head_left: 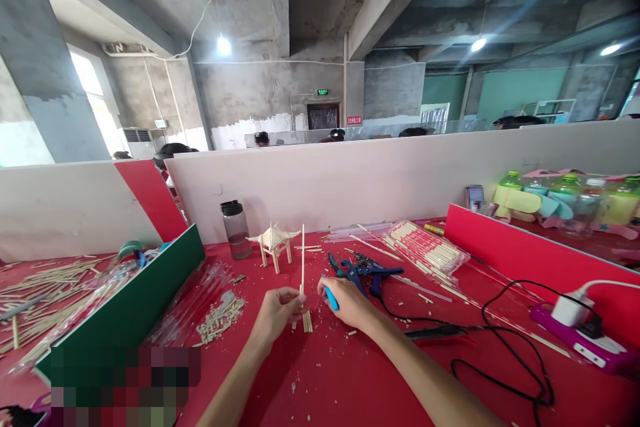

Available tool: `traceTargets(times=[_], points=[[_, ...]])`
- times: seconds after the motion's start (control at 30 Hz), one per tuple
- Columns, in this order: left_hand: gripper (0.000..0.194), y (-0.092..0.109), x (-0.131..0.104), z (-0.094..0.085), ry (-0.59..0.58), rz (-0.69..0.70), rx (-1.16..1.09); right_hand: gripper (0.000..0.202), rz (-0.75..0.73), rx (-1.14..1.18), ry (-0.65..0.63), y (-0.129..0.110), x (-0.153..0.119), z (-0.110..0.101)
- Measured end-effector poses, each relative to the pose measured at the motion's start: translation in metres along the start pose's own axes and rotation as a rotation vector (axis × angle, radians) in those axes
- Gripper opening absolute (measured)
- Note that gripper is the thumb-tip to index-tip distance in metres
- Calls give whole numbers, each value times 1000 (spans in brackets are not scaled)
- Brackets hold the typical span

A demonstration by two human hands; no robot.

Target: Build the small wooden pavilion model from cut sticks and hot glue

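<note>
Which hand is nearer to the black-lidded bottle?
Left: the left hand is right of the bottle and closer to the camera; the right hand is farther right, gripping a blue object.

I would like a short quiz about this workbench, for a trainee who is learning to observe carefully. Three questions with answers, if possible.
1. What does the left hand hold?
A) a brush
B) a thin stick
C) a cup

2. True or false: in this view, the small model appears between the bottle and the thin stick.

3. Fill in: the tool in the right hand is coloured ____.

Key: 1. B; 2. true; 3. blue
</note>
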State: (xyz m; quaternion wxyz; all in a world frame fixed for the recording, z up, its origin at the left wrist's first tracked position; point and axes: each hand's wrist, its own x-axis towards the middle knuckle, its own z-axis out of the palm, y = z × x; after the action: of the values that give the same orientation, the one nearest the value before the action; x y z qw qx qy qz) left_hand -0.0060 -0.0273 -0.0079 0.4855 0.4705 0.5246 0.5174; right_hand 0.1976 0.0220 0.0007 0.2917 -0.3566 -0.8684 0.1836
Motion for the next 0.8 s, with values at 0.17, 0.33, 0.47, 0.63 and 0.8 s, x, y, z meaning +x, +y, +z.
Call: traceTargets(times=[0.17, 0.33, 0.47, 0.63, 0.8], points=[[54, 3, -2, 2, -18, 7, -7, 19, -28, 340, 128, -10, 4, 1], [51, 8, -5, 5, -26, 19, -4, 17, 0, 512, 131, -12, 6, 8], [50, 9, -7, 5, -52, 31, 32, 19, 43, 575, 66, -10, 6, 12], [50, 5, -5, 4, -88, 6, 44, 24, 112, 553, 31, -15, 5, 12], [50, 6, -6, 3, -97, -25, 15, 29, 128, 632, 21, -15, 6, 13]])
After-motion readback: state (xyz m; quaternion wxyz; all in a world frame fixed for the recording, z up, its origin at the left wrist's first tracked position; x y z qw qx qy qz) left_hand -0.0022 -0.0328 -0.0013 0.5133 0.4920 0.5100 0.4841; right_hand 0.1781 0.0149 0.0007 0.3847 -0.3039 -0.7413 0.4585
